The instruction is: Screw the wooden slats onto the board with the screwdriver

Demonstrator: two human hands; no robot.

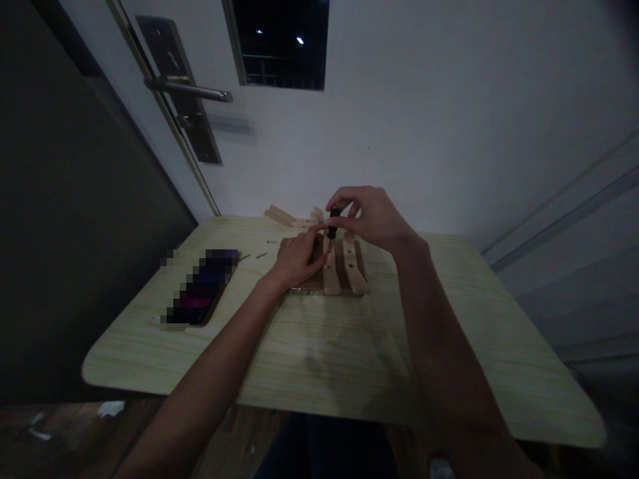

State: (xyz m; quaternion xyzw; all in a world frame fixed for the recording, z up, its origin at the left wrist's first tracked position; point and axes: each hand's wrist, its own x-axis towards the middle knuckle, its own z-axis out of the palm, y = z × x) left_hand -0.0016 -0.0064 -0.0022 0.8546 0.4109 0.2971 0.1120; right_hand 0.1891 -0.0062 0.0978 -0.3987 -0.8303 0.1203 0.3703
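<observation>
A small screwdriver with a black handle (pixel 333 225) stands nearly upright in my right hand (pixel 368 214), its fingers closed around the handle's top. Its shaft points down at a pale wooden strip (pixel 331 278) with holes, which lies across a flat brown board (pixel 310 283). From the left, my left hand (pixel 298 258) presses on the board and holds the strip, thumb and forefinger on either side of the screwdriver's tip. Beside that strip lies a second wooden strip (pixel 353 273), also with holes. Whether a screw sits under the tip is too small to tell.
Behind the board lie more pale wooden pieces (pixel 280 215). Several loose screws (pixel 261 255) rest left of my left hand, near a phone (pixel 202 289) with a blurred screen. The light wooden table (pixel 319 359) meets a white door with a metal handle (pixel 194 90).
</observation>
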